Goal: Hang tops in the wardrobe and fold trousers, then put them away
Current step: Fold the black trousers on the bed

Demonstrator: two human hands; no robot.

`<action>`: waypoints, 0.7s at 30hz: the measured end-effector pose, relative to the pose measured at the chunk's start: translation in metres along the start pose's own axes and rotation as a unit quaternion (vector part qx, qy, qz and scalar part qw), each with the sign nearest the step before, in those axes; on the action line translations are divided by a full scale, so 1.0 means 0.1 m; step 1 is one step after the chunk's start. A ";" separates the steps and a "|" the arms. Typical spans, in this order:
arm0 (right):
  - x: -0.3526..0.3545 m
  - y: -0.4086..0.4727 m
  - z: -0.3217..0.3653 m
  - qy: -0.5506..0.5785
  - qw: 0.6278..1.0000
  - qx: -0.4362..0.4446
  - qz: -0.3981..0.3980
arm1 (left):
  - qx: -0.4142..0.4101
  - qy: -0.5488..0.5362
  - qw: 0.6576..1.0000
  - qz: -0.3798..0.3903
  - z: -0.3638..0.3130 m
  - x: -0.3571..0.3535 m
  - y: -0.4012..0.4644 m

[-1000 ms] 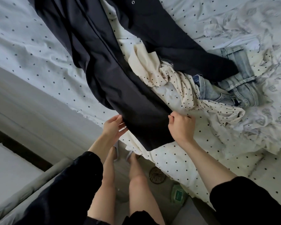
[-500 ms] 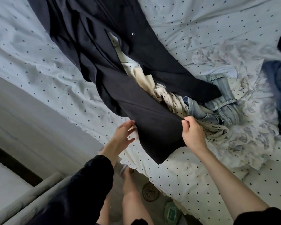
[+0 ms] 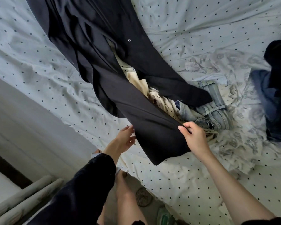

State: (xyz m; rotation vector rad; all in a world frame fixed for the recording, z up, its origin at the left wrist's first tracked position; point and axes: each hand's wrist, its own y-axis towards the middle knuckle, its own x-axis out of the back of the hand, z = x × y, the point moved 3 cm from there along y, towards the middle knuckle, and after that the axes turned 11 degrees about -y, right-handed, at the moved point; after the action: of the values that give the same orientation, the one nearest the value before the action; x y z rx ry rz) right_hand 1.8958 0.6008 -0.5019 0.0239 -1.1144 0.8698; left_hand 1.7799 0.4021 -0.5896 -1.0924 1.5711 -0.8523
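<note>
Trousers (image 3: 113,75), black, one pair: spread lengthwise on the bed (image 3: 201,26), running from the upper left of the frame down to centre. One leg ends at lower centre; the other splays right over the jeans. Likely laid out flat so the legs can be brought together for folding.

Right hand (image 3: 195,137): centre right, thumb and fingers pinching the right edge of the near leg by the hem, apparently to keep the cloth taut.

Left hand (image 3: 125,138): lower centre, released, fingers straight, at the left edge of the same leg; whether it touches the cloth cannot be told. Looks poised to smooth or lift that side.

Jeans (image 3: 214,111), pale blue, one pair: bunched at centre right, partly under the black leg.

Cream cloth (image 3: 136,78), one piece: crumpled between the two black legs.

Dark clothes (image 3: 277,88), one heap, count unclear: right edge.

Folding judged barely begun.
</note>
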 end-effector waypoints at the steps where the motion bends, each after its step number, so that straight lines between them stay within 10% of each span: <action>1: 0.01 0.00 -0.02 0.008 1.000 -0.003 0.000 | 0.002 0.021 1.000 0.014 0.02 -0.05 0.01; 14: 0.24 -0.03 -0.10 0.175 0.975 -0.039 0.133 | -0.014 -0.003 0.999 -0.039 0.12 -0.30 0.11; 21: 0.31 -0.01 -0.19 0.203 0.963 -0.057 0.170 | -0.045 -0.172 0.979 0.096 -0.12 -0.46 0.23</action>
State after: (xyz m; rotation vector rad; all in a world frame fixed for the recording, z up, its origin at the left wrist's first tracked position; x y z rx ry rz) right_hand 1.9160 0.6263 -0.4864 -0.4364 -0.7890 1.0572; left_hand 1.7675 0.4533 -0.5922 -1.0678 1.4045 -0.4377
